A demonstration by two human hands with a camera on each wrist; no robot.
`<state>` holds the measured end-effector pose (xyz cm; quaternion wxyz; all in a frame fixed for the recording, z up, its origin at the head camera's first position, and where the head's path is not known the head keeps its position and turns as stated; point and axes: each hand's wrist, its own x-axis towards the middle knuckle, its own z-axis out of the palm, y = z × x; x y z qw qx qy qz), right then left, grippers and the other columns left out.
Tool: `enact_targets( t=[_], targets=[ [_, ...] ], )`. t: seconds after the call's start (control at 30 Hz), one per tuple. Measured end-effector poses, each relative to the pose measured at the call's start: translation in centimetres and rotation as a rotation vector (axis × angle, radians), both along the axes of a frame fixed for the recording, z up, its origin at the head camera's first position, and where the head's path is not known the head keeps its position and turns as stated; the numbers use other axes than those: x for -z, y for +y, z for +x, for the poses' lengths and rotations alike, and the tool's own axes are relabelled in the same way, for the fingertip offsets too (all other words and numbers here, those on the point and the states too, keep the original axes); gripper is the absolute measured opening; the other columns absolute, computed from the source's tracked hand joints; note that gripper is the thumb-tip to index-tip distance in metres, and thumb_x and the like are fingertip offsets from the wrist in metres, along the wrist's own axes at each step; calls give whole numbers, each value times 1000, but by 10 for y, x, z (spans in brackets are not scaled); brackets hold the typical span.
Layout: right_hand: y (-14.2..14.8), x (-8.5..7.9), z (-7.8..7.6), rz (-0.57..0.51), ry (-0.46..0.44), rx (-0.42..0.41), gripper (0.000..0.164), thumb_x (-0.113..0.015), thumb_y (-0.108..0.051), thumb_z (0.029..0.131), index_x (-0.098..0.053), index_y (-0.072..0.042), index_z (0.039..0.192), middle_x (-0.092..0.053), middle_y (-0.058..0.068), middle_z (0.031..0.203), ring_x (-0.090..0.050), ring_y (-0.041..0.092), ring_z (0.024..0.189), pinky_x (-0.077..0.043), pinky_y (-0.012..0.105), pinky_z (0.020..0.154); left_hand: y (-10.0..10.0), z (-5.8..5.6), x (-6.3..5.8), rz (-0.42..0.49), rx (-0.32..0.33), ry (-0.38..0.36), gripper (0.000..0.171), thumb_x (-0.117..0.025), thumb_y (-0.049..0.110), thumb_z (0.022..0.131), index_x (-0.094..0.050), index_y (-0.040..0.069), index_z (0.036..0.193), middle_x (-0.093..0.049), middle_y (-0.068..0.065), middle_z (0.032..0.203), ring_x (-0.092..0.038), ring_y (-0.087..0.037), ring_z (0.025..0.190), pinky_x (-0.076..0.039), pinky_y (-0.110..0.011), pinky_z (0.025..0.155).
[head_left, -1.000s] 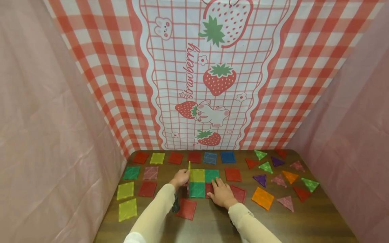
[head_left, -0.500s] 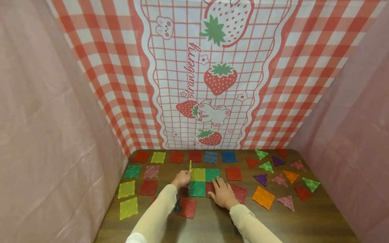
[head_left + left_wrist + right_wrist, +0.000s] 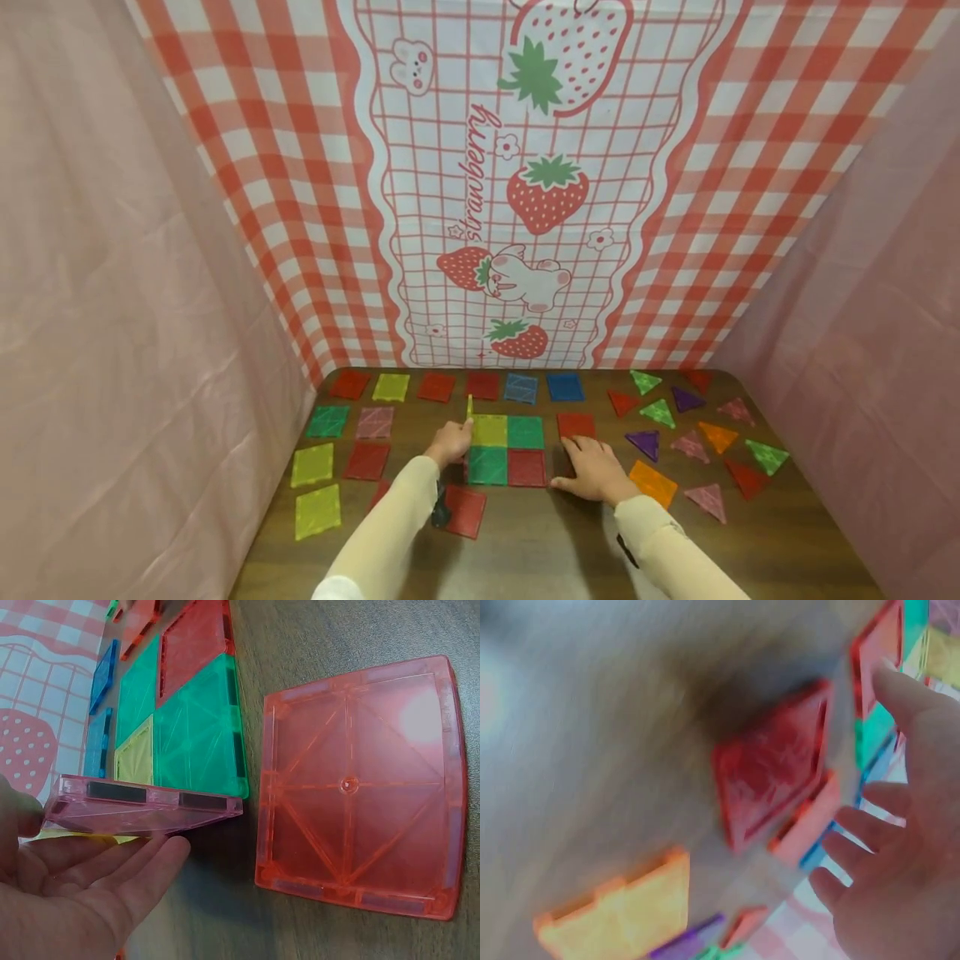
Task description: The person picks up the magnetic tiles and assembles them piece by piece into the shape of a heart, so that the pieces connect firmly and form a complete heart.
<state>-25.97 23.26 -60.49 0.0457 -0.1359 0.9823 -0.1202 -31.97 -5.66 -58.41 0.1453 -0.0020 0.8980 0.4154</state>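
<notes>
Four-square block of magnetic tiles lies flat mid-table: a yellow tile (image 3: pixel 491 431), two green tiles (image 3: pixel 487 467) and a red tile (image 3: pixel 527 467). Along its left edge, a pink magnetic tile (image 3: pixel 142 804) stands upright, with an upright yellow tile (image 3: pixel 470 407) beyond it. My left hand (image 3: pixel 450 442) pinches the pink tile, thumb at its far end and fingers along its outer face. My right hand (image 3: pixel 592 471) hovers right of the block with fingers spread, holding nothing. Below it lies a dark red square tile (image 3: pixel 772 765), hidden by the hand in the head view.
A red square tile (image 3: pixel 465 512) lies near my left wrist. Loose square tiles line the left and back, including a blue tile (image 3: pixel 565 387). At right are an orange square tile (image 3: pixel 652 484) and several triangles, including a purple triangle (image 3: pixel 643 444). A checkered cloth (image 3: pixel 315 167) rises behind.
My right hand has lifted off the block's red tile and moved right, over the loose dark red tile. My left hand stays at the upright tiles, which look nearly unmoved.
</notes>
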Motion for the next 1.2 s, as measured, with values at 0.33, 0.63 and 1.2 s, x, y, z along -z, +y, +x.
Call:
enact_targets(
  t=[0.33,0.63,1.2],
  targets=[
    [21,1,-16,30,13,111,53,-71,-41,93,-66,2,124,-65,24,118,-64,44,104,-47,64,93,-6,-1,2,60,-31,10,51,-40,31,107,-60,-6,134,-63,-25,131,-60,-40,119,-56,-49,92],
    [8,18,-34,14,80,289,47,-68,-37,94,-65,7,112,-58,29,111,-59,47,99,-51,62,85,-2,4,3,31,26,85,47,-42,26,106,-59,-8,132,-61,-27,135,-53,-47,129,-42,-58,109],
    [-6,28,-41,-33,94,340,54,-69,-37,95,-53,12,108,-58,28,106,-61,44,99,-52,58,86,-3,4,1,85,47,39,48,-40,28,108,-56,-5,138,-57,-27,140,-50,-46,134,-40,-59,111]
  ],
)
